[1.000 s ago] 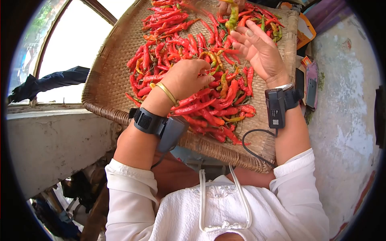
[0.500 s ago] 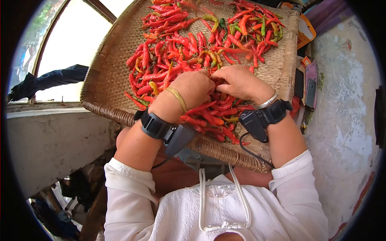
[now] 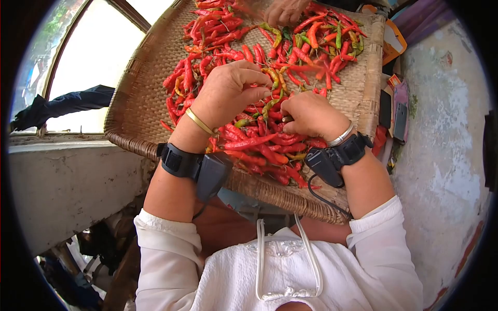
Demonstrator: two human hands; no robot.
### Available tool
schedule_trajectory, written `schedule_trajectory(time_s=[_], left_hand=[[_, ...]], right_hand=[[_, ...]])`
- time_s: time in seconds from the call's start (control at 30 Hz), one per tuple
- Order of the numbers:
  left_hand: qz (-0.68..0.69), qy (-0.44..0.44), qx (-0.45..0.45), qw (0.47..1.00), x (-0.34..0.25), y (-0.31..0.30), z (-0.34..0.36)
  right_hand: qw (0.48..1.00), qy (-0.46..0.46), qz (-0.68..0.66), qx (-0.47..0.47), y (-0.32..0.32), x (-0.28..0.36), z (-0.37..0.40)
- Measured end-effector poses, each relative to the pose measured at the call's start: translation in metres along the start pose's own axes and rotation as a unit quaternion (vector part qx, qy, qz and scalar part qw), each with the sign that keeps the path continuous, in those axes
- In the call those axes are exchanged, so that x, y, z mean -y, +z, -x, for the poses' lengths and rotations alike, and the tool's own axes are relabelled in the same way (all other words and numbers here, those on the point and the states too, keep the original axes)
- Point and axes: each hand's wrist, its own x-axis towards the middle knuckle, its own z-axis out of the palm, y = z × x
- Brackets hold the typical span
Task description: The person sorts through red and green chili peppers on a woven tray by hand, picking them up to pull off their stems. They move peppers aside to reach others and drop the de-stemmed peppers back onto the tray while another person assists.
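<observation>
Red chili peppers [image 3: 251,142], with a few yellow and green ones among them, lie heaped in a woven tray [image 3: 140,103]. My left hand [image 3: 228,90] is over the middle of the heap, thumb and fingers apart, beside a yellow-green chili pepper [image 3: 272,76]. To its right, my right hand [image 3: 314,114] is low over the peppers with its fingers curled and pinched together. What lies between those fingertips is too small and covered to make out. Both wrists carry a bracelet and a black strapped device.
Another person's hand [image 3: 285,11] reaches over the tray's far side. More peppers [image 3: 332,39] lie at the far right. A dark folded umbrella [image 3: 67,103] rests by the window at left. A phone [image 3: 400,120] and other items stand along the right, beside a worn wall [image 3: 441,129].
My hands, close together before, have drawn apart. The left has moved up and left, its fingers spreading; the right has shifted slightly down. Another person's hand has come in at the top.
</observation>
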Motion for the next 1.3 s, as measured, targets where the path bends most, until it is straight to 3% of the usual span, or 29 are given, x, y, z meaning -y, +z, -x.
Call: schedule_trajectory(time_s=[0.07, 0.13, 0.17, 0.23, 0.37, 0.4, 0.47, 0.53, 0.6, 0.63, 0.67, 0.73, 0.8, 0.83, 0.87, 0.93, 1.0, 1.07, 1.13, 1.2, 1.27, 1.3], left_hand=[[-0.001, -0.013, -0.001, 1.000, 0.004, -0.002, 0.000], [0.076, -0.112, 0.007, 0.991, 0.003, -0.005, -0.001], [0.075, -0.112, 0.007, 0.991, 0.006, -0.004, -0.001], [0.186, -0.122, -0.093, 0.970, 0.012, -0.001, -0.003], [0.271, -0.204, -0.161, 0.927, 0.005, -0.010, -0.012], [0.269, -0.200, -0.164, 0.928, 0.005, -0.011, -0.015], [0.342, -0.237, -0.239, 0.877, 0.010, -0.010, -0.019], [0.378, -0.227, -0.226, 0.869, 0.020, -0.010, -0.023], [0.480, -0.183, -0.276, 0.813, 0.018, -0.004, -0.031], [0.461, -0.186, -0.219, 0.839, 0.019, -0.005, -0.030], [0.420, -0.206, -0.233, 0.853, 0.016, 0.002, -0.031], [0.332, -0.243, -0.067, 0.909, 0.008, 0.001, -0.023], [0.288, -0.253, 0.044, 0.922, -0.006, 0.007, -0.018], [0.238, -0.095, 0.003, 0.967, 0.001, 0.024, -0.014], [0.281, -0.137, 0.072, 0.947, -0.010, 0.021, -0.012], [0.287, -0.118, 0.092, 0.946, -0.014, 0.024, -0.010], [0.256, -0.104, 0.093, 0.956, -0.008, 0.030, -0.010], [0.307, -0.170, 0.140, 0.926, -0.004, 0.032, -0.009], [0.322, -0.146, 0.129, 0.926, -0.002, 0.035, -0.010], [0.381, -0.212, 0.143, 0.888, -0.011, 0.025, -0.012], [0.386, -0.222, 0.145, 0.883, -0.011, 0.015, -0.015], [0.408, -0.232, 0.090, 0.878, -0.007, 0.012, -0.016]], right_hand=[[1.000, 0.021, 0.014, 0.016, 0.001, 0.002, -0.001], [0.999, 0.002, 0.034, -0.002, 0.009, -0.002, -0.003], [0.999, 0.002, 0.034, -0.003, 0.009, -0.001, -0.004], [1.000, -0.001, 0.030, -0.006, 0.009, 0.000, -0.004], [0.999, -0.016, 0.011, -0.043, 0.009, -0.005, -0.005], [0.999, -0.012, -0.019, -0.045, 0.003, -0.005, -0.004], [0.998, -0.009, -0.046, -0.052, -0.005, -0.007, -0.002], [0.958, 0.001, -0.270, -0.094, -0.012, -0.012, 0.002], [0.955, -0.014, -0.273, -0.113, -0.018, -0.017, 0.004], [0.916, -0.010, -0.382, -0.120, -0.018, -0.020, 0.004], [0.866, -0.007, -0.485, -0.125, -0.020, -0.021, 0.005], [0.843, -0.011, -0.521, -0.136, -0.026, -0.022, 0.007], [0.767, 0.010, -0.628, -0.130, -0.027, -0.026, 0.007], [0.738, 0.007, -0.661, -0.132, -0.027, -0.027, 0.008], [0.738, 0.004, -0.661, -0.137, -0.027, -0.026, 0.008], [0.642, -0.014, -0.755, -0.131, -0.026, -0.024, 0.010], [0.620, -0.017, -0.774, -0.129, -0.025, -0.024, 0.010], [0.597, -0.023, -0.792, -0.125, -0.021, -0.026, 0.008], [0.555, -0.048, -0.822, -0.117, -0.018, -0.028, 0.007], [0.563, -0.044, -0.816, -0.126, -0.024, -0.024, 0.011], [0.765, 0.034, -0.617, -0.180, -0.029, -0.024, 0.014], [0.834, 0.024, -0.502, -0.228, -0.021, -0.027, 0.009]])
